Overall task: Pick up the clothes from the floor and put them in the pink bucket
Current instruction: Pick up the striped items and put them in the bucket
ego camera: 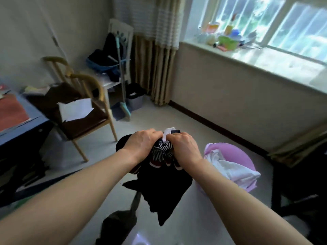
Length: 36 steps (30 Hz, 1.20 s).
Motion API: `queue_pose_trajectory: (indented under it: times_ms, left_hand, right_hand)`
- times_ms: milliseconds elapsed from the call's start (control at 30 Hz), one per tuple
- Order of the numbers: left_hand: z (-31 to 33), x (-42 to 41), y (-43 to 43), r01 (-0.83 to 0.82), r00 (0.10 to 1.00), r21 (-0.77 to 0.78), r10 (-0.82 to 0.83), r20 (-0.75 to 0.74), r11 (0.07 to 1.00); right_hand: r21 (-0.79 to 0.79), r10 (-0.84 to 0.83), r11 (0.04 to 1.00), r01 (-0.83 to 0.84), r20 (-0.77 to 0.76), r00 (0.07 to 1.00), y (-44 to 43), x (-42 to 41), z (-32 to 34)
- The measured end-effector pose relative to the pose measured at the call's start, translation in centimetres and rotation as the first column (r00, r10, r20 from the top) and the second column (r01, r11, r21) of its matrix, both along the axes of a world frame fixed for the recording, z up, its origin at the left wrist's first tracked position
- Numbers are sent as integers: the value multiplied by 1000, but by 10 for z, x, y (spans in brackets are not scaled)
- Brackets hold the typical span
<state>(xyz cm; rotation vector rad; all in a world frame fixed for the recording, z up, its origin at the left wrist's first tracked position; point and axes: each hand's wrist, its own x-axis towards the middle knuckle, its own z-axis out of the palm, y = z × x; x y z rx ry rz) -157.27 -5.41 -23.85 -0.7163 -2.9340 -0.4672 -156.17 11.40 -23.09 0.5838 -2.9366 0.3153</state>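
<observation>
Lying nearest on the floor [203, 227], below the forearms, a grey garment [118, 225] is waiting, not yet gathered. Above it, the 2 hands are holding a bundle of clothes [162, 175] in the air: the left hand [141, 144] and the right hand [184, 147] are clenching side by side on its top, fingers curled shut into the fabric. A striped piece is bunching between the knuckles, a white scrap is poking out just beyond the fingertips, and dark cloth is hanging well below both wrists.

Judging by this, the carrying step is underway. The pink bucket [246, 156] is standing on the floor just beside the right wrist, already holding white cloth [231, 170] that is spilling over its near rim. The next move is calling for a shift of the bundle to the right, over the bucket's mouth, before the fingers are loosening. Dangling tails are likely catching on the rim.
</observation>
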Motion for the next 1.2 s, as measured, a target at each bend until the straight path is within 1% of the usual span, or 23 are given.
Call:
queue_pose_trajectory:
  times_ms: [133, 300, 433, 600, 767, 967, 1100, 1200]
  left_hand:
    - [32, -37, 82, 80, 996, 38, -78, -52, 996]
    - [80, -80, 206, 204, 975, 98, -194, -109, 974]
    - [102, -102, 283, 266, 956, 121, -246, -157, 956]
    - [119, -124, 374, 376, 919, 94, -358, -166, 922]
    - [131, -159, 440, 479, 871, 91, -460, -172, 873]
    - [144, -222, 500, 560, 825, 137, -535, -181, 817]
    - [139, -268, 529, 583, 812, 176, -561, -160, 793]
    - [121, -297, 547, 599, 800, 188, -587, -121, 778]
  right_hand:
    - [-22, -75, 997, 74, -54, 996, 81, -20, 40]
    - [43, -195, 978, 204, -163, 967, 202, -46, 90]
    - [88, -294, 945, 315, -196, 935, 274, -57, 114]
    - [73, -421, 892, 446, -225, 879, 358, -65, 124]
    - [47, -506, 844, 534, -260, 823, 416, -82, 137]
    - [58, -597, 765, 642, -311, 739, 469, -137, 150]
    - [46, -662, 714, 699, -282, 695, 494, -180, 146]
    - [-7, -705, 688, 726, -245, 665, 508, -204, 128]
